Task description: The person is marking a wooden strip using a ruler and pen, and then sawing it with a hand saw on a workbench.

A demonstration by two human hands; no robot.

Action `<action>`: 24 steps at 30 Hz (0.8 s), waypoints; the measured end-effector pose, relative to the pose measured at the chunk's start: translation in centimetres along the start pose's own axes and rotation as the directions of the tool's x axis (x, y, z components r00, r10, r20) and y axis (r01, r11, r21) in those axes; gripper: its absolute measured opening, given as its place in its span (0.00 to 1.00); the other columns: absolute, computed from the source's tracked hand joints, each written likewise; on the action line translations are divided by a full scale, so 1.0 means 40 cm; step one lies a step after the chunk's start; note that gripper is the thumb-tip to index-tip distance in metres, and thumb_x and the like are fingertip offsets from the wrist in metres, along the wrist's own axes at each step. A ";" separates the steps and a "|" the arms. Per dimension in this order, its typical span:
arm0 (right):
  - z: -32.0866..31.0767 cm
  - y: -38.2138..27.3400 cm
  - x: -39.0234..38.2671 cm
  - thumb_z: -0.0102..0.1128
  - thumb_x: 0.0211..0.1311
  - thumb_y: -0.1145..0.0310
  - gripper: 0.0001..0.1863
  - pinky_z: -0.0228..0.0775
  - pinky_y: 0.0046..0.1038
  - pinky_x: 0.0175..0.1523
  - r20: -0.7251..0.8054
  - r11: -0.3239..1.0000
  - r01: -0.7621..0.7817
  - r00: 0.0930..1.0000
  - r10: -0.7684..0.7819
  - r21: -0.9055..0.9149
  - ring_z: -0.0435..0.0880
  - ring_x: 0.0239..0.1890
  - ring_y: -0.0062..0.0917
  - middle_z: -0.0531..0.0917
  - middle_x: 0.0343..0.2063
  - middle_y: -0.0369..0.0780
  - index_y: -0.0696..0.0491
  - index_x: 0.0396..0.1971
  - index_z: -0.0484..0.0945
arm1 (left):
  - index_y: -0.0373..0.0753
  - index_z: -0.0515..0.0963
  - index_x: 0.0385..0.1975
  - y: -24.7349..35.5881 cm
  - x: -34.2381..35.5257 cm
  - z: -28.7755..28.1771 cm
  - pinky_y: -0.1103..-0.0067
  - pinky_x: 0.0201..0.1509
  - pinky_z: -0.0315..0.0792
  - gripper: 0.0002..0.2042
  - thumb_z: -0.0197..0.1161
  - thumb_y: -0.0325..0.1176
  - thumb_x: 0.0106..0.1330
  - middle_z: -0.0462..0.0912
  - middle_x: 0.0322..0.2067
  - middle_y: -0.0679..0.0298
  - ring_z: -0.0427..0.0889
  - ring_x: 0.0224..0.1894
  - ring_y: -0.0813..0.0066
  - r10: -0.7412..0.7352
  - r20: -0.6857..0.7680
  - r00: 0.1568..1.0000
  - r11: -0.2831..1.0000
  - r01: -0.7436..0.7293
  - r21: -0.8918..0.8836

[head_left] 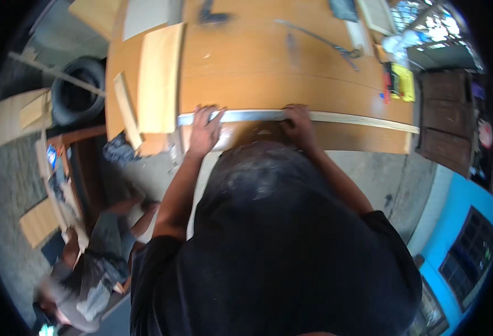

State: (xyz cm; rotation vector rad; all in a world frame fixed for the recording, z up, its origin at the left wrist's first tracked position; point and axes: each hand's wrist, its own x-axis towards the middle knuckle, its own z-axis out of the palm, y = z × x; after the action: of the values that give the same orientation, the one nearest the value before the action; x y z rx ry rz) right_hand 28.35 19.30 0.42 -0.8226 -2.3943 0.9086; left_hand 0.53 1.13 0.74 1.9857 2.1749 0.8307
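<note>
A long, narrow pale wooden strip (364,120) lies crosswise near the front edge of the brown worktable (246,84). Along its left part runs a flat silver-grey strip (252,115), perhaps a metal ruler; its markings are too blurred to read. My left hand (204,131) grips the grey strip near its left end, fingers over the far side. At the grey strip's right end, my right hand (300,126) curls its fingers over the strips. Just left of my left hand lies a wide light board (159,81).
A narrow wood piece (126,109) and dark crumpled cloth (120,148) are at the table's left. Toward the back right lie a thin metal tool (319,39) and a yellow item (404,83). A tyre (78,92) stands left; another person (95,263) sits lower left.
</note>
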 end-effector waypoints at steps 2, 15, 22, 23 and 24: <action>-0.006 -0.003 0.007 0.68 0.55 0.67 0.18 0.63 0.42 0.65 0.061 0.998 -0.045 0.997 0.043 0.037 0.77 0.55 0.45 0.82 0.46 0.47 0.55 0.45 0.80 | 0.42 0.80 0.57 0.005 -0.003 -0.002 0.53 0.72 0.57 0.24 0.64 0.26 0.57 0.76 0.52 0.54 0.73 0.58 0.53 -0.015 -0.007 1.000 1.000 0.015 0.007; -0.265 0.457 0.316 0.57 0.55 0.71 0.07 0.74 0.48 0.37 -0.392 0.849 -0.158 0.918 -0.061 -0.504 0.82 0.31 0.48 0.81 0.26 0.52 0.56 0.33 0.78 | 0.44 0.80 0.57 0.001 -0.025 -0.014 0.53 0.72 0.58 0.22 0.63 0.28 0.59 0.75 0.52 0.55 0.72 0.59 0.54 -0.023 -0.008 1.000 1.000 0.023 0.009; -0.280 0.485 0.262 0.53 0.67 0.64 0.13 0.73 0.49 0.48 -0.170 0.743 -0.244 0.970 0.176 -0.623 0.82 0.44 0.49 0.83 0.37 0.52 0.56 0.42 0.79 | 0.46 0.80 0.57 0.008 -0.011 0.010 0.54 0.73 0.59 0.23 0.63 0.28 0.58 0.76 0.52 0.57 0.73 0.60 0.58 -0.059 -0.040 0.997 0.998 0.058 -0.022; -0.254 0.456 0.249 0.53 0.67 0.64 0.13 0.73 0.49 0.48 -0.142 0.756 -0.223 0.975 0.172 -0.615 0.82 0.44 0.49 0.83 0.37 0.52 0.56 0.42 0.79 | 0.46 0.80 0.56 0.009 -0.010 0.009 0.55 0.74 0.58 0.23 0.63 0.28 0.58 0.76 0.52 0.57 0.73 0.60 0.59 -0.068 -0.031 0.997 0.998 0.068 -0.016; -0.236 0.424 0.233 0.52 0.68 0.64 0.12 0.74 0.46 0.46 -0.208 0.820 -0.249 0.965 0.163 -0.515 0.82 0.41 0.47 0.83 0.36 0.50 0.56 0.42 0.78 | 0.46 0.80 0.56 0.010 -0.009 0.008 0.55 0.74 0.57 0.22 0.63 0.29 0.59 0.76 0.52 0.57 0.73 0.60 0.59 -0.069 -0.022 0.997 0.997 0.069 -0.019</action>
State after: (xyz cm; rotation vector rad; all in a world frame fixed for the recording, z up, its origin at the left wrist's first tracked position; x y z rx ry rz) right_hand 33.42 39.89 -3.32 -1.3287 -2.4764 0.2049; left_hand 1.08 0.89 0.51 1.8903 2.2267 0.8641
